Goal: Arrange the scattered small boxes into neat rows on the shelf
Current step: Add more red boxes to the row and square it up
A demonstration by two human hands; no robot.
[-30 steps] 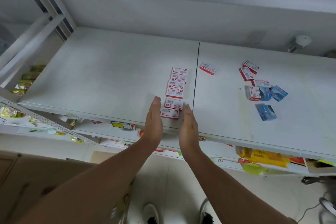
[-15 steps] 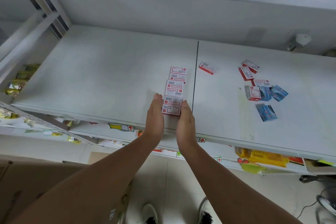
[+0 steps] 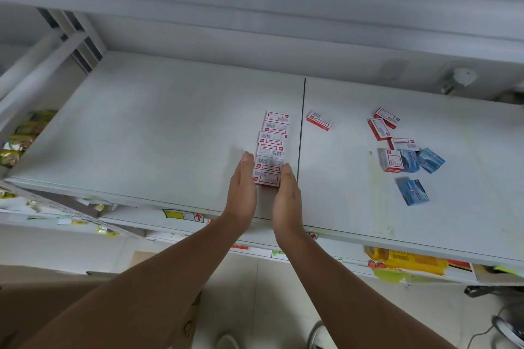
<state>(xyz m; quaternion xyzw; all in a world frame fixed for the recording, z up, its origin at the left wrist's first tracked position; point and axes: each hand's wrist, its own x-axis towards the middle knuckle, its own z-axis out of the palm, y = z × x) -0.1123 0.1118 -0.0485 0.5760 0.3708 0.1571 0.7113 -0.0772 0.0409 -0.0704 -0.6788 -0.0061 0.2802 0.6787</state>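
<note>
Squaring up the first row of red boxes

Both hands flat, fingers straight: left hand and right hand press the sides of the red-box row at centre frame, on the shelf. Next, I'd guess, the stray red box and the scattered pile at right need gathering. Label print is unreadable; the nearest box's front edge hides between the palms.
</note>
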